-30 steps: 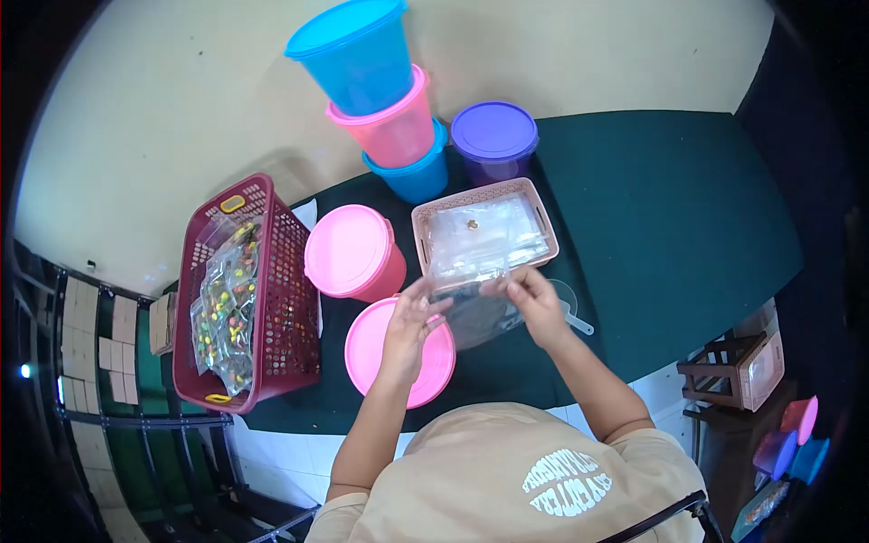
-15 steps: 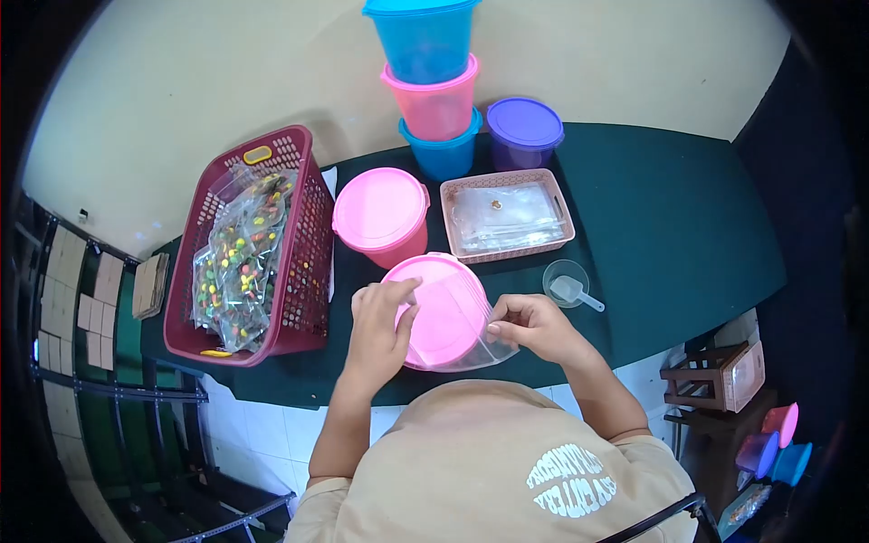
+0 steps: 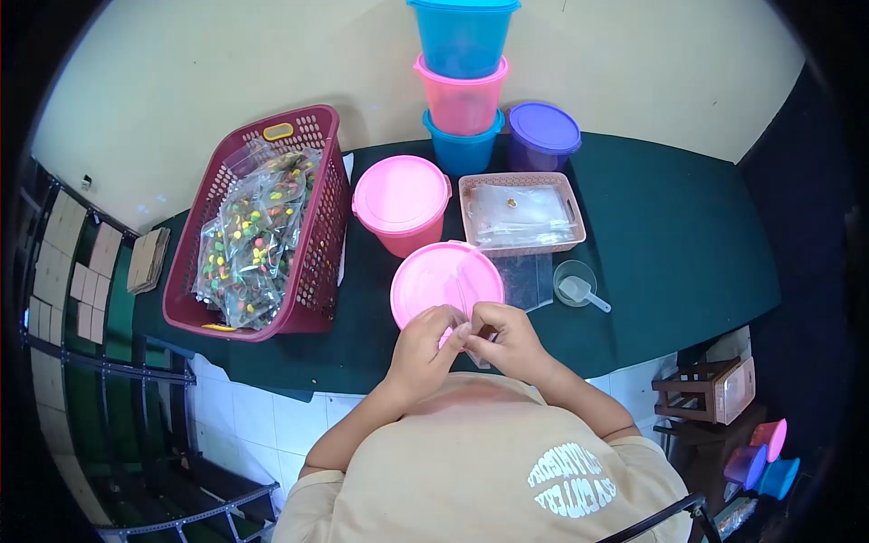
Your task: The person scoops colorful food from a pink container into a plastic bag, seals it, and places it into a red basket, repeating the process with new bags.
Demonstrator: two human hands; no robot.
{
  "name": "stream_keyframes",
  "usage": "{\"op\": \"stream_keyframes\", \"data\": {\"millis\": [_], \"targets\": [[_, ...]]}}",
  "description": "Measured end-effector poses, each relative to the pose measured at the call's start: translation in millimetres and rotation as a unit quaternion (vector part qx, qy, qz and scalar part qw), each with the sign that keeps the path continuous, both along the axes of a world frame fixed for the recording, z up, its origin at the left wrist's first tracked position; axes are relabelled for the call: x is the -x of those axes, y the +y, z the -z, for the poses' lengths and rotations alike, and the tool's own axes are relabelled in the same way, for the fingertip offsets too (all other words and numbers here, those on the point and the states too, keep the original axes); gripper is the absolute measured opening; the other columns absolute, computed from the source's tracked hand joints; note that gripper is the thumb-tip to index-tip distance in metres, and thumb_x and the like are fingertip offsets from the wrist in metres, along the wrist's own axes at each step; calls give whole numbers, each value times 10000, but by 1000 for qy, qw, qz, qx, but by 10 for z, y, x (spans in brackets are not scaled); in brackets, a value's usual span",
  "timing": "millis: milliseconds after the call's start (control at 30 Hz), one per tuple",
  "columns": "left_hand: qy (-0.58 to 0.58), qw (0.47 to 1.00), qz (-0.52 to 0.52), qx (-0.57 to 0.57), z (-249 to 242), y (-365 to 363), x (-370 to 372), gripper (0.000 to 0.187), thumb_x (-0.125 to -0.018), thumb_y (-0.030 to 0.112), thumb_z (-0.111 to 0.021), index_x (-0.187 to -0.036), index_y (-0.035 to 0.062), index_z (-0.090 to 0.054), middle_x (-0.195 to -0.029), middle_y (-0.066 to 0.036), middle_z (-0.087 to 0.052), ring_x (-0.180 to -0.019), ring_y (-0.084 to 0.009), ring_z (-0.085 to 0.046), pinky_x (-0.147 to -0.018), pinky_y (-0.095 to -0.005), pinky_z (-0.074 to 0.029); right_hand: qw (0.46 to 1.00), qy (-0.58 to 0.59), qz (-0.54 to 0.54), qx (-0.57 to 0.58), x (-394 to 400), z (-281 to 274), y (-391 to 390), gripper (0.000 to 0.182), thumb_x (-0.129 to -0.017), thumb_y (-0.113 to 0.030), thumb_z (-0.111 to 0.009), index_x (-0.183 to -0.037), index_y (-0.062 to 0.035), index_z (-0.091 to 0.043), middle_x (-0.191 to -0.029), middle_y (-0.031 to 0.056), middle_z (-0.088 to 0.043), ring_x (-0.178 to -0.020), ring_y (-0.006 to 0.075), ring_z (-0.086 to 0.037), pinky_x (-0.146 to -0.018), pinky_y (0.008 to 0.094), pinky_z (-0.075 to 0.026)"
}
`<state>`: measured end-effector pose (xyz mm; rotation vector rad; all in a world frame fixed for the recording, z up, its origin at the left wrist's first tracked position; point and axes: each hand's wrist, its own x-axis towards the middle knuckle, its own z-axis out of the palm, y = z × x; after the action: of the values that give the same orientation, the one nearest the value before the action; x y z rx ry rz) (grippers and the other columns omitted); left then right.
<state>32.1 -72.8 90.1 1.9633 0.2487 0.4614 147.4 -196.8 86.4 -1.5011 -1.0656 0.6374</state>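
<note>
Both hands meet over the near edge of a round pink lid (image 3: 444, 276). Fingers of my left hand (image 3: 425, 348) pinch a clear plastic bag (image 3: 463, 281). Close beside it, my right hand (image 3: 507, 337) grips the same bag, its fingertips almost touching the left ones. The bag rises thinly above the fingers, and part of it shows below them. It is see-through, so its full outline is hard to make out. Another flat clear bag (image 3: 529, 279) lies on the dark green cloth, right of the lid.
A maroon basket (image 3: 312, 231) of candy-filled packets stands left. Behind the lid are a pink tub (image 3: 403, 204) and a tray (image 3: 525, 246) of clear bags. A scoop (image 3: 579, 291) rests in a small cup at right. Stacked tubs (image 3: 462, 100) and a purple tub (image 3: 545, 136) stand at the back.
My hands have come together from either side of the lid, gathering the bag between them. The flat bag right of the lid now shows. The whole view has shifted slightly.
</note>
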Motion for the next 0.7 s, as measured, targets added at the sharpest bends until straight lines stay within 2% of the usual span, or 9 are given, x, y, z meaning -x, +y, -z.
{"op": "stream_keyframes", "data": {"millis": [67,200,300,367,400,500,633,667,700], "targets": [[-25,999,-7,-40,1,26,16,273,-937,246,-512,-847,-8,-557,-760,-142,-576,-722,-275,-557,-672,-364,-426,996,87,-26,4,-8,62,-2,194,-850,-107,-656,-752,-11,-519,-690,45,-530,-623,93,-528,-555,267,-437],[-13,999,-13,-50,45,36,27,252,-937,197,-481,-825,-6,-579,-748,-149,-575,-711,-301,-553,-657,-386,-411,996,82,-19,-8,14,100,-17,213,-860,-113,-650,-739,-14,-506,-684,32,-513,-635,77,-514,-553,263,-431],[-12,997,-23,-73,15,72,34,223,-923,155,-485,-822,-9,-597,-751,-137,-595,-710,-282,-580,-676,-378,-426,981,195,-9,-18,-18,77,-71,215,-852,-111,-658,-739,-15,-502,-684,42,-508,-628,90,-507,-549,266,-425],[-4,996,-21,-89,-27,53,28,202,-911,126,-492,-825,-16,-608,-755,-129,-611,-710,-266,-601,-697,-366,-445,996,-8,82,-16,-88,42,-96,207,-842,-101,-661,-749,-12,-498,-688,64,-507,-609,118,-512,-541,277,-425],[1,989,-37,-142,-47,21,22,154,-867,114,-535,-791,-2,-603,-728,-107,-606,-688,-257,-597,-671,-370,-431,990,-97,98,-16,-105,-40,-107,156,-806,-45,-653,-774,-14,-503,-684,98,-529,-573,198,-548,-534,313,-437],[30,968,-82,-237,-108,10,15,87,-776,95,-610,-728,31,-576,-684,-67,-592,-655,-232,-583,-638,-371,-397,961,-230,153,19,-118,-76,-108,124,-786,-23,-619,-814,-22,-498,-679,120,-551,-579,281,-572,-546,361,-452],[39,930,-156,-329,-248,63,28,158,-702,81,-647,-657,69,-496,-653,-31,-564,-640,-197,-554,-643,-369,-346,947,-240,208,56,-245,-128,-180,144,-796,-28,-568,-933,-43,-529,-705,132,-588,-632,322,-596,-572,380,-470],[70,933,-126,-331,-219,71,73,177,-706,105,-654,-846,79,-548,-878,-66,-624,-838,-226,-576,-747,-397,-357,961,-206,175,63,-234,-130,-187,197,-813,-39,-543,-1009,-57,-532,-722,137,-599,-646,318,-608,-583,373,-479],[70,932,-126,-331,-222,72,57,177,-706,105,-654,-846,79,-548,-878,-66,-624,-838,-226,-576,-747,-397,-357,972,-171,143,70,-227,-128,-195,255,-830,-50,-517,-1084,-72,-534,-740,143,-611,-661,313,-620,-594,365,-488]]}}
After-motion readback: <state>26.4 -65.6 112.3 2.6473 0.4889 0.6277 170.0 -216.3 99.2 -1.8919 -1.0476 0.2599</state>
